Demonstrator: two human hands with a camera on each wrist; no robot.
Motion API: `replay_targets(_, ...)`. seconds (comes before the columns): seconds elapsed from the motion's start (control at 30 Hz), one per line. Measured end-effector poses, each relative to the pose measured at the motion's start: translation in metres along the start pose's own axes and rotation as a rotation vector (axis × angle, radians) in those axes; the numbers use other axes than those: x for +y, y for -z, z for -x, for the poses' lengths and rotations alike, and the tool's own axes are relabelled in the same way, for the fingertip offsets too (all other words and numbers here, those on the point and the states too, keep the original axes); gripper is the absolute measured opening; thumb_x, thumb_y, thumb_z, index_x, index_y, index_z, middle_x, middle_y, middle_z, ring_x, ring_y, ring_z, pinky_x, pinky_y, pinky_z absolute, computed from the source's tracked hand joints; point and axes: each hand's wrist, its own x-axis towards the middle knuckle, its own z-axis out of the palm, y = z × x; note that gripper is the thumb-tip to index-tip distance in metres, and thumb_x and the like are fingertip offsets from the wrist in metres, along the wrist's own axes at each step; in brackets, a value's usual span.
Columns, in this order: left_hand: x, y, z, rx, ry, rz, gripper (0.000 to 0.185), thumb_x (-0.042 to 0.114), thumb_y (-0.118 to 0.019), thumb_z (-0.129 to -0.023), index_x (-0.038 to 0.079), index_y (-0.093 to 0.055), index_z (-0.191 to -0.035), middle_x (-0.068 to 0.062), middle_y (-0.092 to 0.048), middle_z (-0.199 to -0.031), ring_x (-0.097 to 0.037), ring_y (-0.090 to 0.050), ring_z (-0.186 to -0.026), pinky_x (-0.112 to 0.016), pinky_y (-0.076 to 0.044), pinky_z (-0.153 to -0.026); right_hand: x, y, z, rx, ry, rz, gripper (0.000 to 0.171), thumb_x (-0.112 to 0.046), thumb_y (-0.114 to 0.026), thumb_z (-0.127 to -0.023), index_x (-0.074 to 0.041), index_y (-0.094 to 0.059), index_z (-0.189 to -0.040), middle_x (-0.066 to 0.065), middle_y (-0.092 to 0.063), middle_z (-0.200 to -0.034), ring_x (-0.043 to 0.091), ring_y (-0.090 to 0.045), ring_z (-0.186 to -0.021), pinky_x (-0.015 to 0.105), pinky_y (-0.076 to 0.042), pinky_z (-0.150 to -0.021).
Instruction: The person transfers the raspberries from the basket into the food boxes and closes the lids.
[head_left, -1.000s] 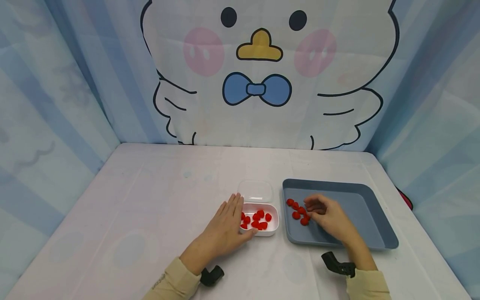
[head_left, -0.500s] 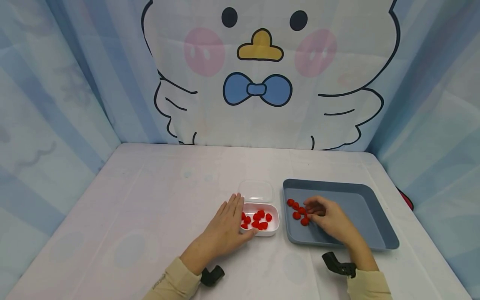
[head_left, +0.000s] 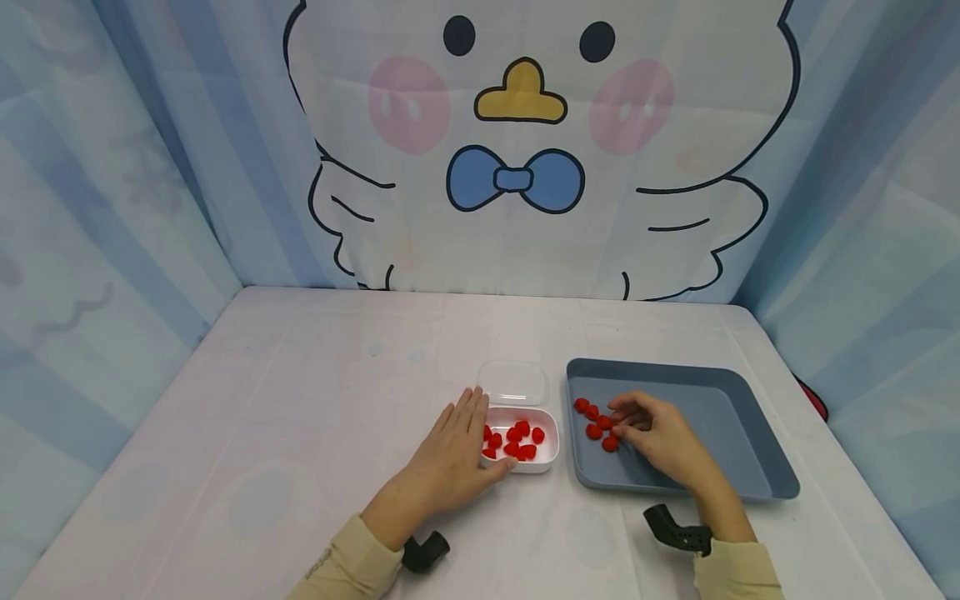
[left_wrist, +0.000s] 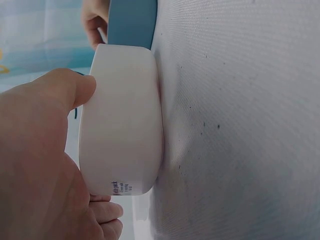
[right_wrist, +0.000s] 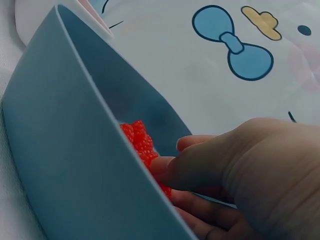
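Note:
My left hand (head_left: 453, 462) rests against a small white box (head_left: 551, 454) holding several red raspberries (head_left: 522, 428). Its fingers lie straight along the left side, partly covering the box, while the thumb touches the front rim. In the left wrist view that thumb (left_wrist: 85, 90) lies on the upper edge of the box wall. Within the grey-blue tray (head_left: 720, 425), my right hand (head_left: 660, 437) has thumb and fingertips at a raspberry, seemingly pinching it. More raspberries (head_left: 594, 432) lie beside it. The right wrist view shows bumpy raspberries (right_wrist: 140, 137) by the thumb, partly hidden behind the tray wall.
A clear lid (head_left: 513, 382) lies behind the white box. The tray stands just right of the box, a narrow gap between them. White cloth covers the table (head_left: 300, 400), and printed curtains (head_left: 97, 208) surround its back and sides.

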Motion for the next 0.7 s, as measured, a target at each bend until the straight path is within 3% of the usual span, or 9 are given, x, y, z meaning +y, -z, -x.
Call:
replay_targets(0.3,0.0,0.0,0.0,0.007,-0.008,-0.005,0.095,0.058,-0.058,-0.091,0.002,-0.019,-0.157,-0.014,-0.018,-0.166,-0.03,-0.015,-0.155,-0.05,-0.019,-0.124,-0.005,0.001,0.001,0.051,0.005,-0.036,0.025,0.004,-0.068,-0.088,0.001,-0.066,-0.113,0.013,-0.07,-0.102,0.016,-0.067,-0.085,0.018,-0.055,-0.075)
replay_targets(0.7,0.0,-0.001,0.0,0.007,-0.003,-0.002,0.095,0.059,-0.058,-0.09,0.003,-0.019,-0.157,-0.013,-0.018,-0.166,-0.03,-0.015,-0.155,-0.05,-0.019,-0.124,-0.016,0.003,0.002,0.1,0.029,-0.073,0.029,-0.006,-0.071,-0.09,-0.001,-0.065,-0.118,0.013,-0.07,-0.111,0.018,-0.067,-0.098,0.014,-0.054,-0.082)
